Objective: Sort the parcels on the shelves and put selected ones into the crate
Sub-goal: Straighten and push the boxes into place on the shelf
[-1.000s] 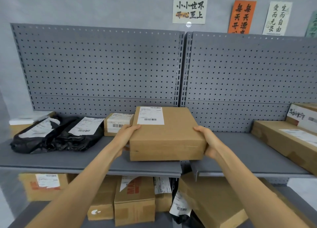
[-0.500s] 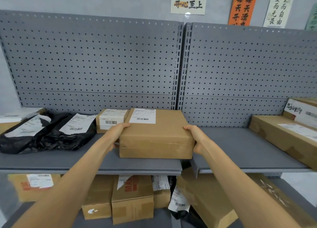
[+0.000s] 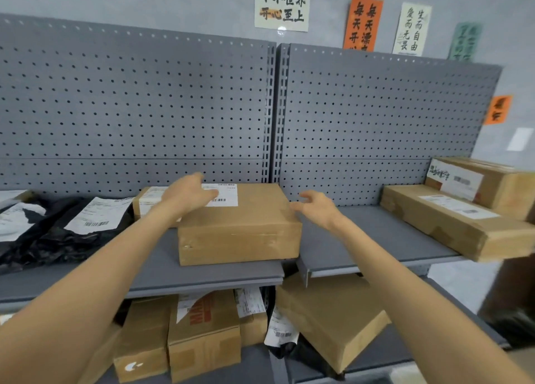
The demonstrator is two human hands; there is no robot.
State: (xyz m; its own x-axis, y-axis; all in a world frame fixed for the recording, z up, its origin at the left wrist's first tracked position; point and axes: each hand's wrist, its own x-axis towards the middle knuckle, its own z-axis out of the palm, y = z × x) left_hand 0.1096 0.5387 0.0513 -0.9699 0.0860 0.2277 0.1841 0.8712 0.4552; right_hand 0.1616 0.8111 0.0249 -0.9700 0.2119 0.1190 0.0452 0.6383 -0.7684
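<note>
A flat brown cardboard parcel [image 3: 243, 227] with a white barcode label lies on the upper grey shelf [image 3: 202, 273], at its right end. My left hand [image 3: 188, 195] hovers open over the parcel's back left corner and part of the label. My right hand [image 3: 315, 210] is open just off the parcel's right side, fingers spread, not gripping. A smaller brown box [image 3: 147, 201] stands behind my left hand. No crate is in view.
Black plastic mailers [image 3: 58, 233] with white labels lie at the left of the shelf. Long brown boxes [image 3: 451, 221] are stacked at the right. The lower shelf holds several cardboard boxes [image 3: 202, 331] and a tilted parcel [image 3: 333, 317]. A pegboard back panel [image 3: 144, 108] rises behind.
The parcel was set down on the shelf and both hands let go. My left hand rose over its top, my right hand drew off its right side.
</note>
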